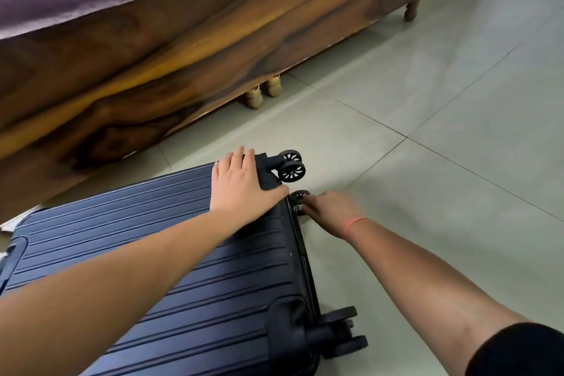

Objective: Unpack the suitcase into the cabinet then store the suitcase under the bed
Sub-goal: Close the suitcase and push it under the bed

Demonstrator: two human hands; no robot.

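Suitcase (183,253) flat, wheels (291,170) rightward, left hand (241,183) spread atop, right hand (329,210) grip unclear

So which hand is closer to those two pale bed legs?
Left. The left hand lies flat on the suitcase top corner, facing the bed legs; the right hand is lower, by the bottom wheel, farther back.
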